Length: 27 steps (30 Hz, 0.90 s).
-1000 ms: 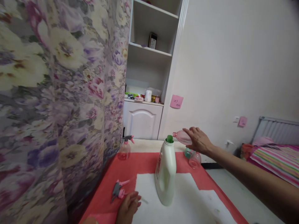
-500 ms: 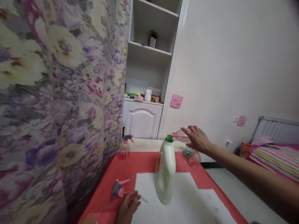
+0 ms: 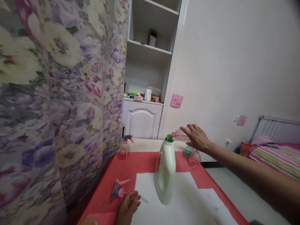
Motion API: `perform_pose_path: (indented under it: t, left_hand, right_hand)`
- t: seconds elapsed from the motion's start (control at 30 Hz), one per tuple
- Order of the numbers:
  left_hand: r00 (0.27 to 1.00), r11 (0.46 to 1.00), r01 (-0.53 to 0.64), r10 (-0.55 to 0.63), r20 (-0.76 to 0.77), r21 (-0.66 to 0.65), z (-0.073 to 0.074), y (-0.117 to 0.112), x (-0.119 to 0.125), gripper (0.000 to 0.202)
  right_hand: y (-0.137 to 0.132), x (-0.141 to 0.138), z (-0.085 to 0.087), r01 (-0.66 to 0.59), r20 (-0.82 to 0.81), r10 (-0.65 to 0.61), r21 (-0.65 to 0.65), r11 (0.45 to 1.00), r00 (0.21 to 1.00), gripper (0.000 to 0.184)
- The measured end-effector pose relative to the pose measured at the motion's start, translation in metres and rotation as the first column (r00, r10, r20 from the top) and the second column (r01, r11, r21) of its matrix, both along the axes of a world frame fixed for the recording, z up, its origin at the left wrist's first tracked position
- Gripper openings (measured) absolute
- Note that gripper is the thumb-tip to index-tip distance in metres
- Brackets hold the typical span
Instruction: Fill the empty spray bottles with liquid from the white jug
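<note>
My right hand [image 3: 196, 137] grips a small clear pink bottle [image 3: 178, 135], held on its side with its mouth just over the green funnel [image 3: 169, 138] in the neck of a tall white jug [image 3: 165, 171]. The jug stands upright on a white sheet [image 3: 187, 203] spread on the red table cover [image 3: 131, 165]. My left hand [image 3: 127, 207] rests near the table's front edge with its fingers curled loosely, right beside a pink and grey spray head [image 3: 118, 190] whose thin tube lies across the sheet.
A pink spray bottle [image 3: 124, 148] with its trigger stands at the back left. Two small bottles, one green [image 3: 188, 151] and one pink [image 3: 194, 158], stand behind the jug. A flowered curtain [image 3: 58, 93] hangs along the left. A white shelf cabinet [image 3: 147, 81] and a striped bed [image 3: 276, 159] lie beyond.
My right hand and the pink bottle have shifted slightly left, bringing the bottle's mouth closer over the funnel. The left hand has stayed put.
</note>
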<state>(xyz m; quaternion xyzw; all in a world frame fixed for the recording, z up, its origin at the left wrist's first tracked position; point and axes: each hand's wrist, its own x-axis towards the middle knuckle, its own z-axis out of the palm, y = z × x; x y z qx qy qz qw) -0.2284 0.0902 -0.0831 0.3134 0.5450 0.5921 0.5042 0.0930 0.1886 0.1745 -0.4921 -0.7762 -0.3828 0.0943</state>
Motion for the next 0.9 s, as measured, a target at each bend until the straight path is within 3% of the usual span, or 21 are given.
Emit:
perform_pose_path:
  t: [0.57, 0.9]
  left_hand:
    - [0.999, 1.0, 0.03, -0.03, -0.026, -0.005, -0.009, 0.003, -0.002, 0.058]
    - [1.0, 0.999, -0.023, 0.022, 0.011, 0.037, -0.015, 0.006, 0.0, 0.057]
  right_hand:
    - [-0.003, -0.003, 0.005, 0.0, 0.012, 0.0, 0.006, 1.0, 1.0, 0.081]
    - [-0.003, -0.004, 0.007, -0.005, 0.019, 0.005, 0.004, 1.0, 1.0, 0.078]
